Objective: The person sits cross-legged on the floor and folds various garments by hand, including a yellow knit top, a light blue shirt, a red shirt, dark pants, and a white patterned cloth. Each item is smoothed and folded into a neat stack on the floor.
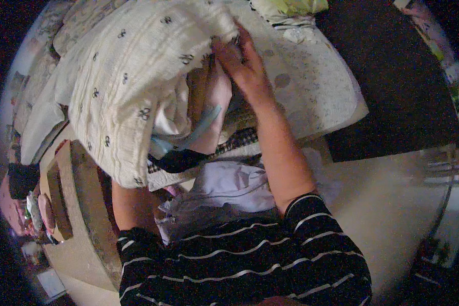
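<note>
A cream crinkled cloth garment with small dark bow prints point(111, 88) is raised in front of me. My right hand point(239, 63) is at its upper right edge, fingers bent around the hem; blur hides the exact hold. My left forearm goes up under the cloth, which covers my left hand. Below the raised fabric show a pale pink cloth point(220, 111) with a light blue strip point(204, 124) and a black cloth point(181, 160). Lavender-grey fabric point(229, 179) lies nearest my body.
A patterned pale mattress or pad point(310, 84) spreads out at the right, with a yellow-green and white cloth bundle point(290, 11) at its far edge. An open cardboard box point(76, 229) stands at the left, near a white cushion-like item point(42, 130).
</note>
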`<state>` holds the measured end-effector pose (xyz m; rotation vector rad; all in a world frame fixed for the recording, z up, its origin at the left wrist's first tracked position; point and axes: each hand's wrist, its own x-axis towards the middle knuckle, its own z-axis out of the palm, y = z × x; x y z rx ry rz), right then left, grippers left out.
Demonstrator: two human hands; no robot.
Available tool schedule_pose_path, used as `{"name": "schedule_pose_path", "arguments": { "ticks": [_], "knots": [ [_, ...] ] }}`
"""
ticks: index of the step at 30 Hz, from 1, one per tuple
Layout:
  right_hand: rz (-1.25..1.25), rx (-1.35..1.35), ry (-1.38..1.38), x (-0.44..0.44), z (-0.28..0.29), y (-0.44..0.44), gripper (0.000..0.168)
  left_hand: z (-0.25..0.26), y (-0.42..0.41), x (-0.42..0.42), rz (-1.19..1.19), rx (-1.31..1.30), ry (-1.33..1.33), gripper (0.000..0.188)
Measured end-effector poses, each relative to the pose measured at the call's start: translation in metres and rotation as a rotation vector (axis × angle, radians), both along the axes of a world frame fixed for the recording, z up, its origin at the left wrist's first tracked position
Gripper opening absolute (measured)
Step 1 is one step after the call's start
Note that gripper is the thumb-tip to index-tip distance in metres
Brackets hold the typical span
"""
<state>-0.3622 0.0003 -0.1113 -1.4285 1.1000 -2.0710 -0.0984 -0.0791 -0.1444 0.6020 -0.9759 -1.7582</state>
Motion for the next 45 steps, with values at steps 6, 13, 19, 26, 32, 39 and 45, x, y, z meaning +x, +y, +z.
{"name": "schedule_pose_path", "arguments": {
  "ticks": [6, 13, 19, 26, 32, 39, 45],
  "knots": [
    [-0.133, -0.094, 0.065, -0.022, 0.018, 0.001, 0.07, 0.025, -0.073, -0.052, -0.1, -0.085, 0.003, 0.037],
    [-0.178, -0.086, -0.167, -0.072, 0.018, 0.014, 0.078, 0.004, -0.151, -0.138, -0.271, -0.139, 0.068, 0.037],
    [-0.193, -0.11, -0.207, -0.086, 0.015, 0.018, 0.069, -0.031, -0.198, -0.202, -0.408, -0.185, 0.13, 0.037],
    [-0.292, 0.333, -0.235, -0.113, -0.077, -0.028, 0.08, -0.062, -0.24, -0.237, -0.558, -0.315, 0.16, 0.037],
    [-0.546, 0.642, 0.285, -0.108, -0.085, -0.028, 0.08, -0.044, -0.184, -0.208, -0.623, -0.053, 0.188, 0.033],
    [-0.293, 0.709, 0.691, -0.056, -0.018, 0.008, 0.036, 0.027, -0.038, -0.089, -0.109, -0.317, -0.594, 0.043],
    [-0.005, 0.803, 0.538, -0.019, -0.026, -0.009, 0.06, 0.005, 0.004, -0.057, 0.057, -0.644, -1.058, 0.062]
  ]
}}
